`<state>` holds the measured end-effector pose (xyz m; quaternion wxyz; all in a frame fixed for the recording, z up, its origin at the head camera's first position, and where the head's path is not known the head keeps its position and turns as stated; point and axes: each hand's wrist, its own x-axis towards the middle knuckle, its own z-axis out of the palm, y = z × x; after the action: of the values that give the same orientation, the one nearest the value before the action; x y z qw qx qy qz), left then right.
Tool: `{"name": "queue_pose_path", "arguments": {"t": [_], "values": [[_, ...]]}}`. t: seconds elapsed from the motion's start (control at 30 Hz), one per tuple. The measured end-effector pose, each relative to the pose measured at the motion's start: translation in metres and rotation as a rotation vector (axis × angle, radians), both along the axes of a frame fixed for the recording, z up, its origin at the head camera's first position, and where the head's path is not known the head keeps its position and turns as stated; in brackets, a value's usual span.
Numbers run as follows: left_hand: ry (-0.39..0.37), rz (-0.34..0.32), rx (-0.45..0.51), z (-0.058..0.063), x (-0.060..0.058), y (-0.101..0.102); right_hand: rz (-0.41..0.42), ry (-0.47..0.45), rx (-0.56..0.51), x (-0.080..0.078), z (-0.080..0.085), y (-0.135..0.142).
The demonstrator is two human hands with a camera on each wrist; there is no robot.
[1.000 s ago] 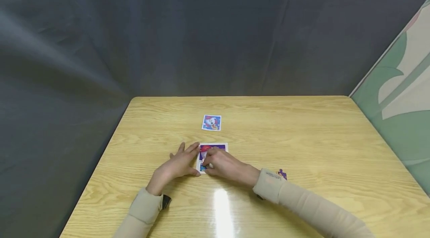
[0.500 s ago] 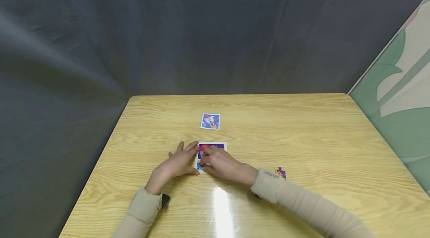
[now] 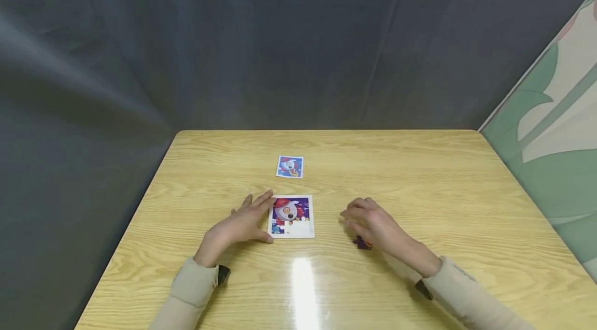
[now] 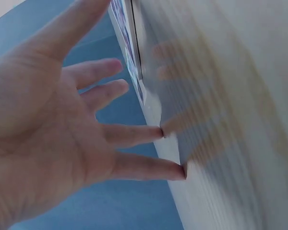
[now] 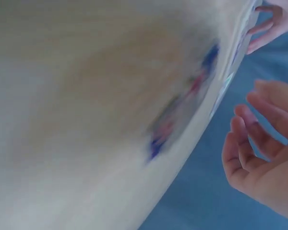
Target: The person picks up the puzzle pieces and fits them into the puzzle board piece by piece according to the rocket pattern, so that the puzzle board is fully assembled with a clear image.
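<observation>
A small jigsaw puzzle in a white frame (image 3: 298, 231) lies on the wooden table (image 3: 429, 190), its picture mostly filled with purple, red and blue pieces. My left hand (image 3: 244, 222) lies flat beside it, straight fingers touching the frame's left edge; the left wrist view shows the same hand (image 4: 53, 120) with fingers spread against the tabletop. My right hand (image 3: 370, 222) hovers to the right of the puzzle with loosely curled fingers, holding nothing that I can see. A loose purple puzzle piece (image 3: 360, 242) lies just under its near side. The right wrist view shows that hand (image 5: 264, 153) empty.
A small picture card (image 3: 289, 167) with the same cartoon image lies farther back on the table. A dark grey curtain (image 3: 280, 45) hangs behind the table, and a green patterned panel (image 3: 550, 138) stands at the right. A glare spot sits near the front edge.
My right hand has left the puzzle and swung right, to the loose purple piece. The puzzle picture is now uncovered. The left hand has stayed at the frame's left edge.
</observation>
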<state>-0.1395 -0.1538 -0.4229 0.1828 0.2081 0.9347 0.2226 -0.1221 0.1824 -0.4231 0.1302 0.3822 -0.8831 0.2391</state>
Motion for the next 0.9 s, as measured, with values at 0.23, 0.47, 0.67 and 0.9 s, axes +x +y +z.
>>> {"name": "queue_pose_path", "arguments": {"t": [0.23, 0.47, 0.67, 0.9], "values": [[-0.017, 0.002, 0.004, 0.002, -0.002, -0.002, -0.008, -0.024, 0.058, 0.028, -0.008, 0.040], [-0.012, 0.006, -0.008, 0.002, -0.001, 0.000, 0.015, 0.020, 0.005, 0.032, -0.016, 0.037], [-0.014, -0.009, -0.016, 0.003, 0.000, 0.003, 0.074, 0.114, -0.028, 0.028, -0.022, 0.030], [-0.002, -0.005, -0.018, 0.001, 0.002, 0.004, 0.134, 0.103, -0.003, 0.016, -0.019, 0.007]]}}
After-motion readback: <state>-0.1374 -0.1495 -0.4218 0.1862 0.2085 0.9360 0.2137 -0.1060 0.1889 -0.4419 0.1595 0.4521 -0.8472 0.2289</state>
